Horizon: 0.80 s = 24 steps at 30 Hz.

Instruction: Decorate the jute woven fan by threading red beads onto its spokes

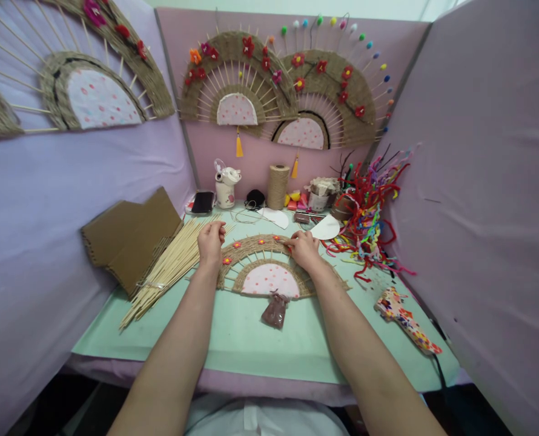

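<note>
Brown cardboard [131,236] sits well left of the twine fan [271,280], which lies on the pale green tabletop [246,345]. Bundled sticks [167,266] come next, nearer the fan. By the fan's upper left, the left hand [211,242] has its fingers curled together; I cannot tell whether they pinch anything. At the fan's lower edge sits a brown pouch [275,310]. Right-hand fingers [295,241] touch the fan's upper right band, their grip unclear. Fuzzy coloured stems [373,209] heap beyond the fan's right; nearer, a flower-patterned glue gun [406,321].
</note>
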Motion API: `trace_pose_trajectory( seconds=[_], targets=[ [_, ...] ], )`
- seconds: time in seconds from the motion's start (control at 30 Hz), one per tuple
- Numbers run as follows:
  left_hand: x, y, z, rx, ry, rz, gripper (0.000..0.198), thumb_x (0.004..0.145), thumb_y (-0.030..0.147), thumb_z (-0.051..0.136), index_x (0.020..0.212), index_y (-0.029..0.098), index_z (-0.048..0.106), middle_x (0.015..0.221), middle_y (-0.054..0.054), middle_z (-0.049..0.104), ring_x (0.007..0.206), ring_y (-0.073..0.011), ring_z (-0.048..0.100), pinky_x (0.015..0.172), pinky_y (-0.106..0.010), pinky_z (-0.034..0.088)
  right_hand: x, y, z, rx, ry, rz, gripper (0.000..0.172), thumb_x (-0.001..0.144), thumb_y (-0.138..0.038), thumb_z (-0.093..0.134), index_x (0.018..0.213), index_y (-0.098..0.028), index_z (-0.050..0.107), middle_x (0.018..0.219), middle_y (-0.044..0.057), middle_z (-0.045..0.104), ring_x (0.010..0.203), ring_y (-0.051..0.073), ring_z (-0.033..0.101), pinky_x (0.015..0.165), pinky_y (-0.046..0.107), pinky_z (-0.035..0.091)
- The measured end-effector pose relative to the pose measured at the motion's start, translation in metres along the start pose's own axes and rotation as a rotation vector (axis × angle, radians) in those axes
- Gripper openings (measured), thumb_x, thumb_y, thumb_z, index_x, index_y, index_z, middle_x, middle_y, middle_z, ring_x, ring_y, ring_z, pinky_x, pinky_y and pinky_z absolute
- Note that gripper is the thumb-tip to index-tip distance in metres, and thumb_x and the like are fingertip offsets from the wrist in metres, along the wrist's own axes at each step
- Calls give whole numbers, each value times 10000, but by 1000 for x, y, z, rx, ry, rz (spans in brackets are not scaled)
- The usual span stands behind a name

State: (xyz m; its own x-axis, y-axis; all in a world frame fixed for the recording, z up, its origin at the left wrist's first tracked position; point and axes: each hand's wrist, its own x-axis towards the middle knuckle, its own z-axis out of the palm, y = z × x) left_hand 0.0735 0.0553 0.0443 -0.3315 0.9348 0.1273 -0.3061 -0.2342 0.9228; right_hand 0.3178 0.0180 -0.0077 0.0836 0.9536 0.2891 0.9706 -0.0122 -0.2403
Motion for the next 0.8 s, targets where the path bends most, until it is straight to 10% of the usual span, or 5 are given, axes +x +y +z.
trace_pose_trajectory(
  seconds=[0.8],
  targets=[
    [3, -7, 0, 22, -14, -14, 156, 597, 278, 614, 671, 142, 631, 552, 40, 505, 471, -47, 388, 436, -170, 245, -5, -12, 3, -14, -13, -91, 392, 967, -234, 397, 1238, -421, 609, 1198, 69, 541, 1065, 240, 385, 826, 367, 244]
  ],
)
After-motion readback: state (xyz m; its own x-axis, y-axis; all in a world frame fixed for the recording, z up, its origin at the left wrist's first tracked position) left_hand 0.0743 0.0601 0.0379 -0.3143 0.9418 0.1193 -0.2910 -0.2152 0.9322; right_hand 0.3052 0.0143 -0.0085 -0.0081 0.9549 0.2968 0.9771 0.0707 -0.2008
